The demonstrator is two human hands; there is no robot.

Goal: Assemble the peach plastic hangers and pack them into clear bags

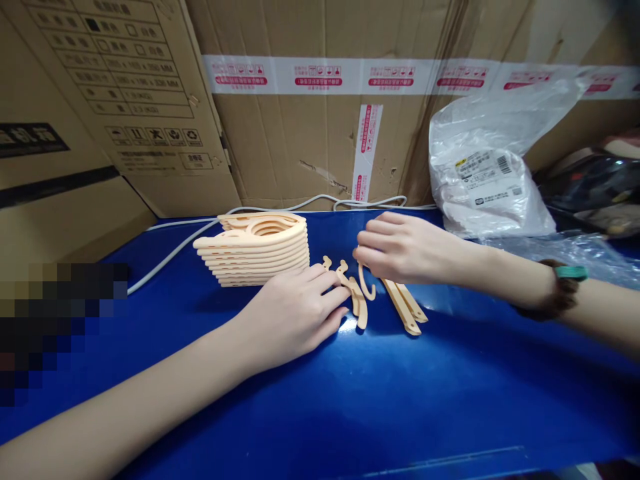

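Note:
My left hand [310, 310] lies low over the blue table, its fingers apart and the fingertips at several small curved hanger pieces [361, 310]. Whether it grips any of them is hidden. My right hand [393, 248] is closed, with a cream plastic hook [369, 287] coming down from its curled fingers. Straight hanger arms [404, 310] with holes at their ends lie on the table just below my right hand and are partly covered by it. Left of them stands a neat stack of folded cream plastic hangers [255, 257], close behind my left hand.
Large cardboard boxes [310, 147] stand along the back and left of the blue table [320, 413]. A white cable [173, 263] runs along the table's back. At the right back sits a clear plastic bag [495, 193] with a label, beside dark items.

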